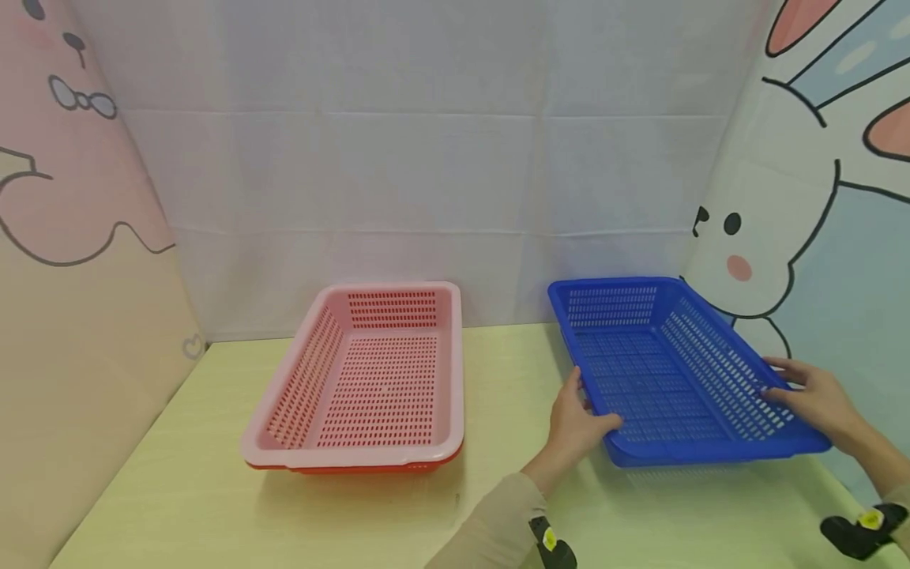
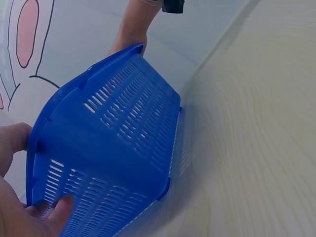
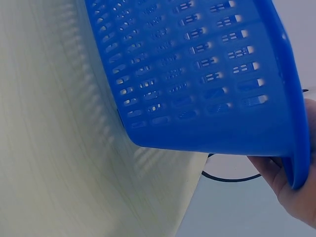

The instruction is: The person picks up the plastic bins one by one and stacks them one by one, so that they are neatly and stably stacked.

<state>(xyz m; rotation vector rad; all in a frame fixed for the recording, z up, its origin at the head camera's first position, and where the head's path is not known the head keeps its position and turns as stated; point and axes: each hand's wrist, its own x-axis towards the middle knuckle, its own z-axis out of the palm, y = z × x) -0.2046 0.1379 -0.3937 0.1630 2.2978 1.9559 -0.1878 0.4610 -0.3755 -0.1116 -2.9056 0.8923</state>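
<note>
A blue plastic basket point(image 1: 657, 375) with slotted walls is at the right of the table, between the two hands. My left hand point(image 1: 574, 427) grips its left rim near the front corner, thumb over the top edge. On the opposite side, my right hand point(image 1: 817, 395) holds the right rim, with the thumb reaching inside. The left wrist view shows the left fingertips point(image 2: 60, 210) against the outer wall. In the right wrist view, part of the right hand point(image 3: 296, 200) is hidden behind the rim. Whether the base touches the table, I cannot tell.
To the left, a pink basket point(image 1: 387, 395) sits nested in a red basket point(image 1: 370, 469), whose rim peeks out beneath. The pale yellow table point(image 1: 178, 466) meets a white cloth wall point(image 1: 426, 174) behind. Cartoon-printed panels point(image 1: 853, 292) stand at both sides.
</note>
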